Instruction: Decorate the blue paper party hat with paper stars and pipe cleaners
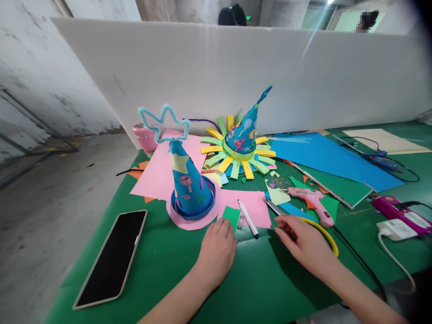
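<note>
My left hand (218,249) is closed at the near edge of a small green paper piece (232,215), fingertips on it. My right hand (305,243), thumb and fingers apart, hovers over a pair of scissors with yellow handles (324,231); the hand hides their middle. Between my hands lie a white marker (247,217) and its small clear cap-like piece (240,222) on pink paper (261,209). Beyond my left hand stands a blue cone hat (189,189) with a pink brim and a light blue pipe-cleaner star (165,118).
Another blue cone hat (243,132) with yellow and green strips stands farther back. A pink glue gun (313,200) with its cord lies right. A phone (113,256) lies left. Blue sheets (330,155), a magenta power strip (398,213) and a white charger (396,229) are right. A white board (236,72) borders the back.
</note>
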Tool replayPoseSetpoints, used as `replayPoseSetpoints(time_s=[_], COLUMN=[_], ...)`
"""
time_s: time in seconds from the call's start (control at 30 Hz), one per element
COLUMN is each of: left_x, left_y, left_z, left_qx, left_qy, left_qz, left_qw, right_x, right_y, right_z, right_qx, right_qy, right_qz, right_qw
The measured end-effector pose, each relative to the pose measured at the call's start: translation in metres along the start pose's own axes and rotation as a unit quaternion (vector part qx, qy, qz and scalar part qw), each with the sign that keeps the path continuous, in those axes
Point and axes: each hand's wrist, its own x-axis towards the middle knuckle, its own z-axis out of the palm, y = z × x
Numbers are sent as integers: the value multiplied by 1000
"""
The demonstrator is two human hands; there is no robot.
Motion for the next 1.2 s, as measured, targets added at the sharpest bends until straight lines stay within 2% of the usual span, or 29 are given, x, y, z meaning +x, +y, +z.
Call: replayPoseSetpoints(time_s=[0.1, 0.17, 0.33, 0.53, 0.63, 0.7, 0.73, 0.77, 0.8, 0.87, 0.9, 0.93, 0.97, 1.0, 1.07, 1.2], left_x=[-2, 0, 16, 42, 45, 42, 40, 38, 36, 32, 30, 29, 27, 26, 23, 17], left_y=[4, 7, 13, 18, 17, 16, 15, 14, 13, 12, 12, 13, 15, 17, 23, 34], left_z=[-4, -8, -13, -5, -7, -13, -17, -21, -26, -34, -38, -41, -43, -44, -45, -46], left_qx=[-13, -29, -30, -62, -74, -147, -228, -335, -453, -648, -711, -755, -785, -805, -827, -843], left_qy=[-13, -17, -18, -11, -8, 9, 20, 29, 36, 44, 49, 54, 57, 57, 45, 18], left_qz=[-20, -46, -107, -113, -111, -147, -187, -239, -296, -381, -403, -415, -420, -419, -413, -398], left_qw=[1000, 998, 994, 992, 991, 978, 955, 911, 840, 658, 574, 504, 451, 416, 378, 362], right_x=[17, 28, 38, 33, 26, 19, 14, 10, 5, -4, -8, -11, -13, -15, -13, 0], right_y=[-27, -38, -43, -31, -23, -19, -19, -19, -20, -24, -27, -31, -35, -40, -50, -71], right_z=[16, 24, 33, 23, 10, -2, -8, -14, -18, -24, -24, -22, -19, -15, -5, 8], right_qx=[-21, -64, -109, -75, 11, 83, 110, 132, 150, 182, 197, 212, 230, 250, 299, 399], right_qy=[-12, -33, -66, -59, -27, -7, -10, -20, -31, -47, -54, -60, -63, -62, -43, -41], right_qz=[-50, -54, -34, -22, -17, -13, -10, -7, -6, -9, -12, -14, -12, -8, -1, -33], right_qw=[998, 996, 991, 995, 999, 996, 994, 991, 988, 982, 979, 975, 971, 966, 953, 916])
